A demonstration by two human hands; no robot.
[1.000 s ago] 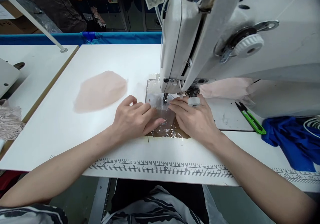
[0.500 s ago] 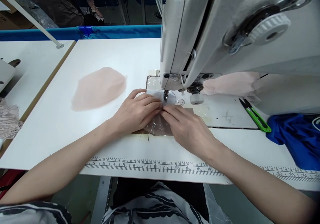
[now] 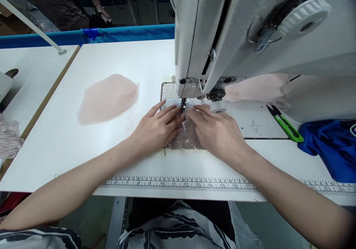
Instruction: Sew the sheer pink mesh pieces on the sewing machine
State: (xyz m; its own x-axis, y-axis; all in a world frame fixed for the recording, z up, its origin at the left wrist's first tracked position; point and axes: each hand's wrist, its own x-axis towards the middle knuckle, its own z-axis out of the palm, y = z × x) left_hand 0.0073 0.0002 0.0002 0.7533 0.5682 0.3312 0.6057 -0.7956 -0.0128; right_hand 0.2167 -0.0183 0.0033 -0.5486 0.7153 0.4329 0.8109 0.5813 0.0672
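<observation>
My left hand [image 3: 160,126] lies on the sewing machine's bed, left of the needle, with its fingers spread. On the other side of the needle, my right hand [image 3: 218,130] rests with fingers stretched forward, close to the presser foot [image 3: 184,103]. Between and partly under the hands is a thin, sheer piece of fabric [image 3: 187,132], hard to tell from the shiny clear tape around it. Much of this piece is hidden by my fingers. The sewing machine head [image 3: 203,37] stands right over the fingertips.
A pale pink fabric piece [image 3: 108,99] lies on the table to the left. More pink fabric [image 3: 257,89] sits behind the machine's needle area at right. Green thread snips [image 3: 287,126] and a blue cloth [image 3: 330,145] lie farther right. A printed ruler [image 3: 178,184] runs along the front edge.
My fingers have spread out and flattened around the presser foot, where they were bunched together in front of it. My right hand has moved slightly right and forward. The view has shifted a little.
</observation>
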